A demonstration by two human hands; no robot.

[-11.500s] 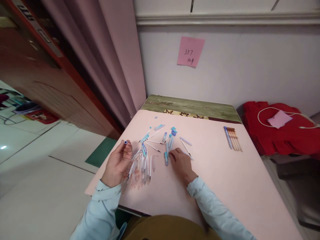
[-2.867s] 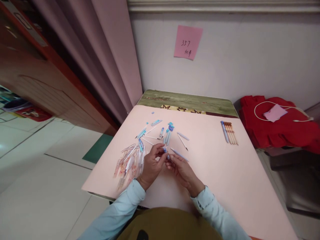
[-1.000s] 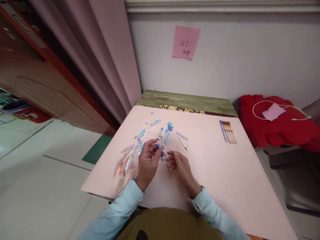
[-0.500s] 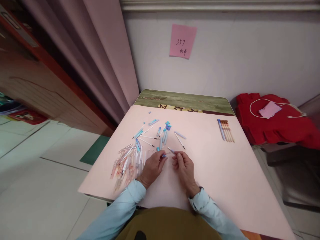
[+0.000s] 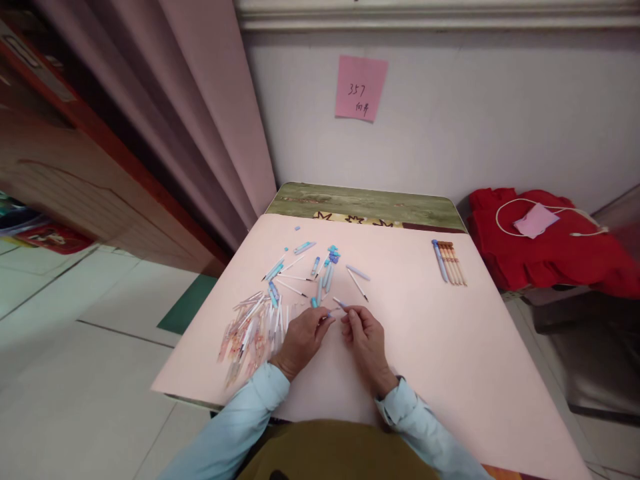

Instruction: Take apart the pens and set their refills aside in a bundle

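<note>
My left hand (image 5: 301,339) is closed, its thumb and fingers pinching a small blue pen part (image 5: 330,315) that is mostly covered. Facing it, my right hand (image 5: 369,340) pinches a slim pale-blue pen piece (image 5: 339,303) whose light end points up and left. The fingertips of both hands are close together but apart. Just beyond them lie pale-blue pen barrels (image 5: 329,277), bright blue and violet pen toppers (image 5: 333,254) and a white ink refill (image 5: 357,284). Left of my left hand is a heap of clear, orange-patterned pen parts (image 5: 254,337) mixed with refills.
Everything lies on a pale pink table cover (image 5: 440,373). A row of pens (image 5: 450,264), one blue and several brown and beige, rests at the right. Red cloth (image 5: 530,260) with a white cable is beside the table. A pink note (image 5: 361,88) hangs on the wall.
The view has shifted slightly. Less of the blue part shows between my left fingers. My right hand still pinches its pen piece, and the parts on the table lie as before.
</note>
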